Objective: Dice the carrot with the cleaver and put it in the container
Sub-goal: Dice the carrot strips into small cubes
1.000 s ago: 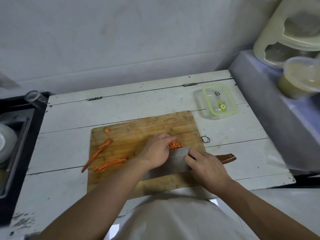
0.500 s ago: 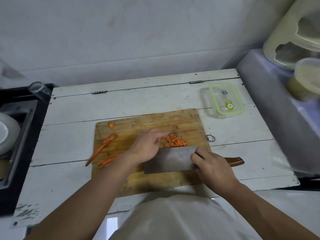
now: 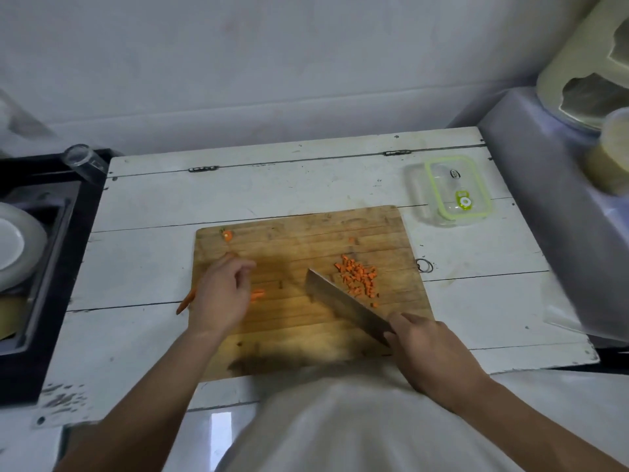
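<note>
- One cutting board (image 3: 306,321) lies on the white table (image 3: 272,189); its near edge runs up against the person's white shirt (image 3: 357,430).
- One heap of diced carrot (image 3: 357,279) sits on the right part of the board, too many small cubes to count; a few loose cubes lie just beside it, and one more piece (image 3: 351,239) lies apart near the far edge.
- One carrot top (image 3: 227,235) rests at the board's far left corner.
- Uncut carrot strips (image 3: 186,301) lie at the left edge, partly hidden under the left hand; one tip juts off the board onto the table, and short orange ends (image 3: 258,295) show to the right of the hand; their number cannot be told.
- The left hand (image 3: 221,294) hovers over those strips, fingers loosely bent; whether it has hold of any strip cannot be told.
- The right hand (image 3: 429,356) grips one cleaver (image 3: 343,306) at the handle, which the hand covers; the blade slants away to the left, its edge just beside the diced heap.
- One clear container (image 3: 452,192) with a green-rimmed lid stands on the table beyond the board's far right corner, apart from it; no carrot shows inside.
- One small metal ring (image 3: 424,266) lies on the table just beside the board's right edge.
- To the left, a sink (image 3: 51,233) holds one white plate (image 3: 13,247); one glass (image 3: 85,163) lies by it.
</note>
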